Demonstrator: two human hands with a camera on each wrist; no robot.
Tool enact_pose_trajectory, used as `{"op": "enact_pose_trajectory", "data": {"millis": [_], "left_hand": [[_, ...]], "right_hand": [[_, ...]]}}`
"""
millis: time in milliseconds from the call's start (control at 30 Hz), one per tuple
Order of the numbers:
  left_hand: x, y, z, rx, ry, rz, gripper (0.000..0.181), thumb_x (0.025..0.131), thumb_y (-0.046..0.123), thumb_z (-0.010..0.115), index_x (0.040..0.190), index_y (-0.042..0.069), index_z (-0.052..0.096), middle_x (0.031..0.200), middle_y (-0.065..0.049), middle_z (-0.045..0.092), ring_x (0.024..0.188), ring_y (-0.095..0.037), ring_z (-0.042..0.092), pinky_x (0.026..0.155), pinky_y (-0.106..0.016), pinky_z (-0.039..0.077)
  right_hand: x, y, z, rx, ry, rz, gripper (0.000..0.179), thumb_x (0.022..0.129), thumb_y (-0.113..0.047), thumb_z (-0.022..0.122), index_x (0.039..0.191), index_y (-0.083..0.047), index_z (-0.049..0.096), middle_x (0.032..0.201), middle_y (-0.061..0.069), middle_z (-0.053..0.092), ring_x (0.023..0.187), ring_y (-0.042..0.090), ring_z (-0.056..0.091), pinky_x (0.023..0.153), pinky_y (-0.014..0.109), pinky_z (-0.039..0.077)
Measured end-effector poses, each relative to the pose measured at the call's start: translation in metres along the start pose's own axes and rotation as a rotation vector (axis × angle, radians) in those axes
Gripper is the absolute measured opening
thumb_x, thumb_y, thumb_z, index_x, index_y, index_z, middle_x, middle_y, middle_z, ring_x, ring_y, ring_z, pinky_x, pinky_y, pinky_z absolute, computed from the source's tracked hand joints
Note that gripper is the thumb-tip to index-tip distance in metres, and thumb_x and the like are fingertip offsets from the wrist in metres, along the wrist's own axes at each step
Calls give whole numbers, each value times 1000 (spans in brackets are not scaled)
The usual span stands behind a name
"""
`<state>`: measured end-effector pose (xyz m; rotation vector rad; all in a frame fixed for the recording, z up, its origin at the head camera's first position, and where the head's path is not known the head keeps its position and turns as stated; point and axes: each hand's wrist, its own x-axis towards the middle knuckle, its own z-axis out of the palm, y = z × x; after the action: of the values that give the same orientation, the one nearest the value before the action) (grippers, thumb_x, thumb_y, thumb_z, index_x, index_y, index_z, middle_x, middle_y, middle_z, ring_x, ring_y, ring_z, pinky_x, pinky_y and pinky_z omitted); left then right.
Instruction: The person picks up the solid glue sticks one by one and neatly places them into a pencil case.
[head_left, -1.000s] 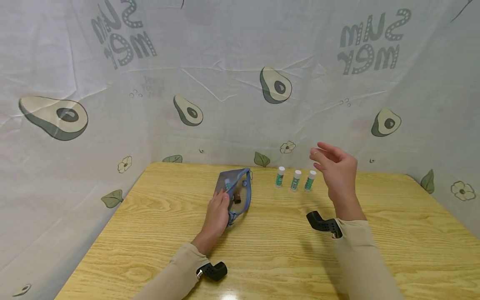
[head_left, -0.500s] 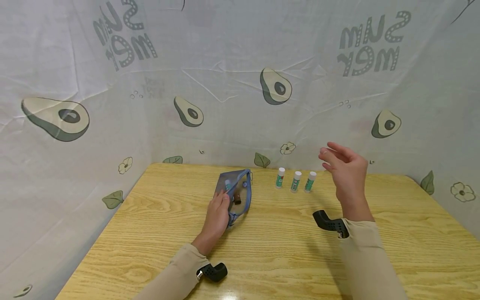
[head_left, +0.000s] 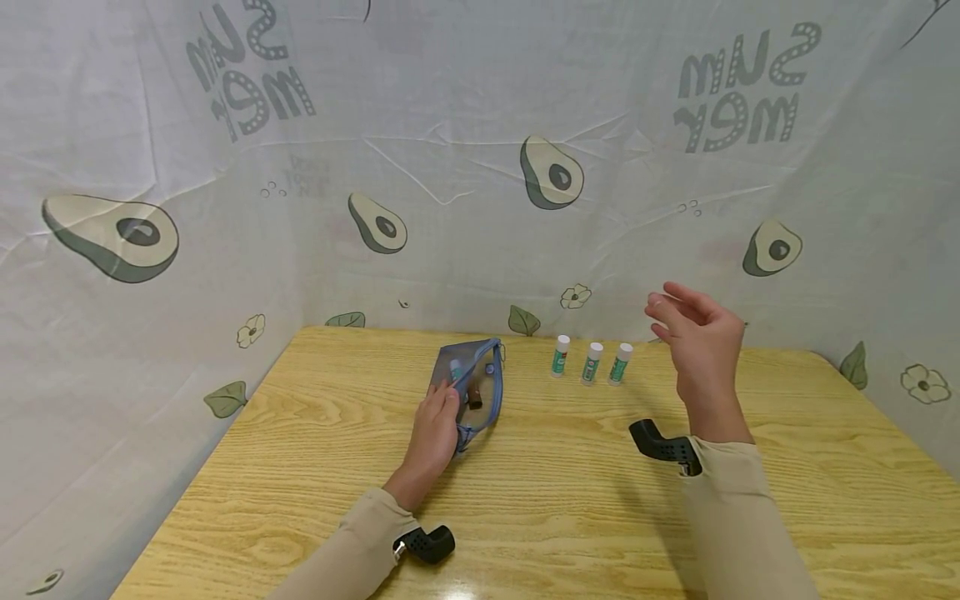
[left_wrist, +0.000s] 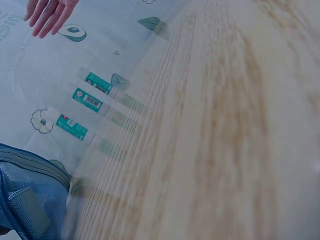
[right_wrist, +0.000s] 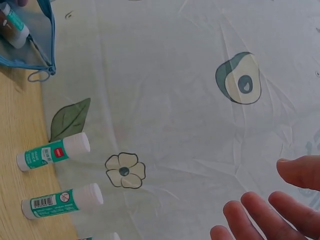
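In the head view my left hand (head_left: 435, 421) holds the near left side of a blue mesh zip pouch (head_left: 495, 404), its mouth gaping to the right. Inside lie a dark brown cylinder (head_left: 474, 395) and, seen through the mesh, a green-and-white glue stick (right_wrist: 16, 21). The left wrist view shows the pouch corner (left_wrist: 30, 200) but not this hand. My right hand (head_left: 705, 342) hovers above the table's right part, holding nothing, fingers relaxed and thumb apart in the right wrist view. Left of it, three white-capped glue sticks (head_left: 560, 356) stand upright in a row.
The wood-grain table (head_left: 540, 500) has its back edge against a pale hanging cloth (head_left: 450, 100) printed with avocados, leaves and flowers. Black wrist mounts (head_left: 426, 545) sit at both sleeves. The glue sticks stand near the table's back edge, right of the pouch.
My right hand has drifted to the right, away from the row of glue sticks. The left hand, the pouch and the standing glue sticks have stayed put.
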<state>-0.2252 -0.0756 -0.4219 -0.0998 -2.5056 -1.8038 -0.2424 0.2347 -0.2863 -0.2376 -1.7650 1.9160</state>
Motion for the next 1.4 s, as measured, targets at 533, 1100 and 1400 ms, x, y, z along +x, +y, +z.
{"op": "enact_pose_trajectory", "data": {"millis": [533,1100,1400], "left_hand": [[0,1,-1,12,3,7,57,118,30,27,160,-7,41,172,-26,29,165,-47,11,132,-68,12],[-1,4,0,-5,20,27,59,118,32,29,158,-10,42,170,-30,32,163,-51,14,131,-70,14],[1,4,1,-2,7,25,58,118,29,27,158,-11,41,170,-30,30,164,-51,11,132,-68,12]], "right_hand": [[14,34,-2,-97,27,71,38,96,-19,80,130,-5,73,101,-15,71,91,-1,70,77,10,59],[25,76,-5,-345,-12,200,52,98,-28,79,145,-9,66,102,-20,64,97,-4,60,81,14,50],[24,90,-5,-355,-86,255,55,100,-24,76,151,-8,60,145,6,61,108,1,59,109,35,53]]}}
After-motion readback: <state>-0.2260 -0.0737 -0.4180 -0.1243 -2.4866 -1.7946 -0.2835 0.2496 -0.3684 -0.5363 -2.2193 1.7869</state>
